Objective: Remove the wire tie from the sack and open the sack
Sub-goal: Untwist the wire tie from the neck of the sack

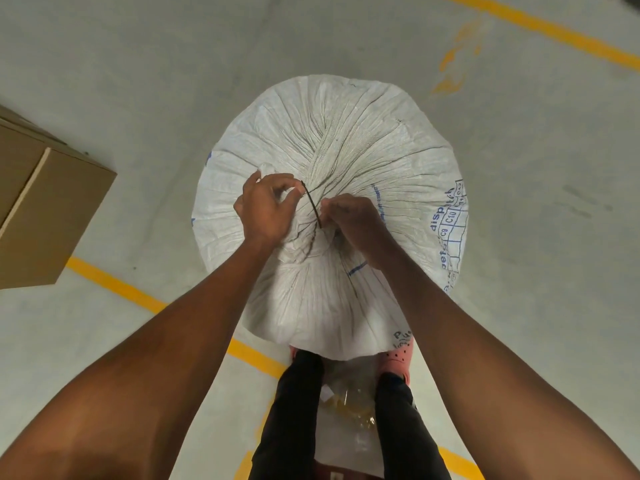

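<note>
Dark wire tie (312, 203) stretched between both hands atop sack (363, 140).

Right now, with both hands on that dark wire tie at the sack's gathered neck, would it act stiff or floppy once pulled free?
The wire tie runs straight between the left hand and right hand, so it probably holds its shape. It looks thin, so likely light and bendable. The sack cloth is deeply creased, probably floppy once released.
</note>
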{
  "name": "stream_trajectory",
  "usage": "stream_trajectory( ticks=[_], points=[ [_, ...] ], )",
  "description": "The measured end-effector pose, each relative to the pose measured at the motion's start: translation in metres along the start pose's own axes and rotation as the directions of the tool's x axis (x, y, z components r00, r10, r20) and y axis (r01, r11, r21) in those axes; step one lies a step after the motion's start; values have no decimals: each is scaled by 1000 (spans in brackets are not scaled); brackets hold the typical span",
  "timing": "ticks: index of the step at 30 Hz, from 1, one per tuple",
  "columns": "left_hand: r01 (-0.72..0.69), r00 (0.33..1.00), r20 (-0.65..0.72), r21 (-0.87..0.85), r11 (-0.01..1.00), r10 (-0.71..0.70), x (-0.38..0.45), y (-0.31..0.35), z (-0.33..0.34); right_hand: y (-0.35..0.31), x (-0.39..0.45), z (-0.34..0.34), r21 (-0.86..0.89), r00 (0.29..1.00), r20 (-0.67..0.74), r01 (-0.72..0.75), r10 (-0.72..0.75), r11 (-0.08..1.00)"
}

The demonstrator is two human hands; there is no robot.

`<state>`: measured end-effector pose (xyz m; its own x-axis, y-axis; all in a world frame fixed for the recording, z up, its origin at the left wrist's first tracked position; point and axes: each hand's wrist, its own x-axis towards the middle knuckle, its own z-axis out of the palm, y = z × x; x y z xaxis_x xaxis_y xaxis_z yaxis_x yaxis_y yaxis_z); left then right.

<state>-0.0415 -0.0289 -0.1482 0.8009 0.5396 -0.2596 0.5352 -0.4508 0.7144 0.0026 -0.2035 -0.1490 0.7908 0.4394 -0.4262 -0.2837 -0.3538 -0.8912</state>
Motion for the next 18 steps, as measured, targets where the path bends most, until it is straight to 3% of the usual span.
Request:
stream_trajectory(
  ticks=[7, 10, 13, 18],
  points=[
    [-35, 999, 14, -60, 998, 36, 1, -6, 1, -17, 11, -12, -175, 980, 155, -95, 122, 980],
    [5, 1000, 14, -94, 996, -4, 5, -3, -3, -13, 11, -11, -243, 926, 308, -145, 217, 959],
    [22, 1000, 2, -84, 996, -22, 13, -1, -10, -7, 6, -7, -190, 872, 418, -193, 257, 963],
    [-28, 1000, 12, -67, 997, 29, 22, 8, -13, -10, 1, -7, -87, 874, 396, -270, 282, 959]
  ],
)
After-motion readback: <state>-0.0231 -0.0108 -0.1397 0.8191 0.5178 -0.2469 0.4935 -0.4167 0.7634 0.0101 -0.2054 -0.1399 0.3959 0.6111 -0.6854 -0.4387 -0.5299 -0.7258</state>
